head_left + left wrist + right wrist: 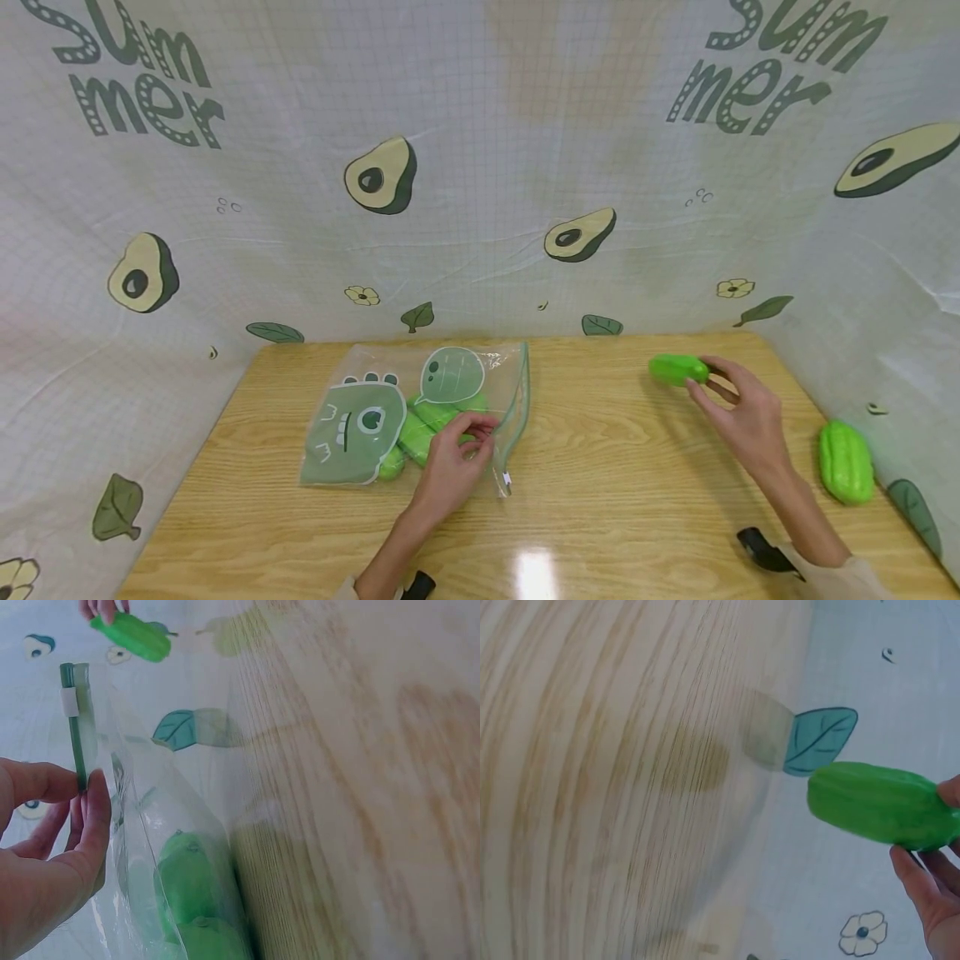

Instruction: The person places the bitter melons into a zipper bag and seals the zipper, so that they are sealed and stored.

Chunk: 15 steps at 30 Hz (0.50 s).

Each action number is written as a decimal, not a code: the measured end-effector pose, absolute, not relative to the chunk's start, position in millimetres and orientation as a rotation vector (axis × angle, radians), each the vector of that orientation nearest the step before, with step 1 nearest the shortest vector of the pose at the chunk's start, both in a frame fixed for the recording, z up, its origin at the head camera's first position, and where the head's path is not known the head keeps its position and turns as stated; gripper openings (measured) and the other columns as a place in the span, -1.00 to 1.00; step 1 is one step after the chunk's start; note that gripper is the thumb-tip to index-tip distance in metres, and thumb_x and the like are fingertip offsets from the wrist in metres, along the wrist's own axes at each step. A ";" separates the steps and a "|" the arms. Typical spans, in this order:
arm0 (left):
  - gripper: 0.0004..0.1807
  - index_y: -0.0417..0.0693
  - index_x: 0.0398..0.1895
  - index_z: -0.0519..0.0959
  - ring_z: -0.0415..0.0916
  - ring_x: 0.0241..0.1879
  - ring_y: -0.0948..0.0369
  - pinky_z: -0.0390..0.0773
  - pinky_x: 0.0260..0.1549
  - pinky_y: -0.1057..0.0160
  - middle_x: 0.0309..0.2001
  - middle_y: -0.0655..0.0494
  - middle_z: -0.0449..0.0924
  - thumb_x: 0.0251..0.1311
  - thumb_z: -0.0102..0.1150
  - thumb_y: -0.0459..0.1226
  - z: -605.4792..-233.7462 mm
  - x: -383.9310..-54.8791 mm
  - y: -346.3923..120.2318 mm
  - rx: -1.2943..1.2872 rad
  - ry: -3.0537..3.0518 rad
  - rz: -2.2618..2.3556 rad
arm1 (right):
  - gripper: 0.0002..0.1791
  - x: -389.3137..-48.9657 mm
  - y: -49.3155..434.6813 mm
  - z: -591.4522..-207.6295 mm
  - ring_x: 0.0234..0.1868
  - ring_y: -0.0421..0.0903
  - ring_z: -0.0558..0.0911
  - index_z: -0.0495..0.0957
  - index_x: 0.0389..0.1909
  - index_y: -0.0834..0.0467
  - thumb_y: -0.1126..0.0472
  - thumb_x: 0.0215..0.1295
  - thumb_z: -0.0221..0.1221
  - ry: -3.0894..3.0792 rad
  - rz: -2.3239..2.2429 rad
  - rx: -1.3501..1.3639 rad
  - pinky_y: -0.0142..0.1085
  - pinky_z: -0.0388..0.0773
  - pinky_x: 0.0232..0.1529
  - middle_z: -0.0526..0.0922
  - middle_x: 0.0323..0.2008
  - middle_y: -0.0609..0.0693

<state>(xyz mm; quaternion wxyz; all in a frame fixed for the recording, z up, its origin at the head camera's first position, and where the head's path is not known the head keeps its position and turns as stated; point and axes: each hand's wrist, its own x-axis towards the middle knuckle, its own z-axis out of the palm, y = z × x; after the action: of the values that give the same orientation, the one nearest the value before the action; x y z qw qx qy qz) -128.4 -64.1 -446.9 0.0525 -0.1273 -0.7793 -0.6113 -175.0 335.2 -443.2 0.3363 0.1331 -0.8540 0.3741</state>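
My left hand (453, 467) pinches the green zip edge (78, 754) of a clear zipper bag (510, 417) printed with a green one-eyed monster and a speech bubble. Several green ridged vegetable-like pieces (185, 885) lie inside the bag, partly hidden by the print. A white slider (69, 702) sits on the zip near its end. Off to the right, my right hand (750, 412) grips a similar smooth, ridged green piece (877, 802) by one end, between thumb and fingers. It is held above the table, apart from the bag.
Another green ridged piece (846, 462) lies at the right edge of the wooden table (600, 500). A white cloth (480, 267) printed with avocados and leaves hangs behind the table and along both sides. Dark straps (767, 550) show at the wrists.
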 end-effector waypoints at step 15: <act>-0.79 -0.24 -0.10 0.65 0.59 -0.14 0.09 0.70 -0.09 0.22 -0.12 -0.03 0.66 0.25 0.20 -0.57 -446.0 -127.9 -63.2 -0.368 -2.371 -1.850 | -0.50 -175.9 313.7 -442.8 0.09 -0.53 0.55 0.59 0.13 0.36 0.56 0.13 0.39 -2.215 1.126 0.319 -0.59 0.57 -0.05 0.66 0.02 0.21</act>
<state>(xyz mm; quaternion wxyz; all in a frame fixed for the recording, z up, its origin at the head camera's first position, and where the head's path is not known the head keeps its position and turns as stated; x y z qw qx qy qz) -127.9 -63.2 -446.0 0.0560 -0.1213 -0.7813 -0.6097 -175.9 313.7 -442.8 0.3130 0.1211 -0.8398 0.4267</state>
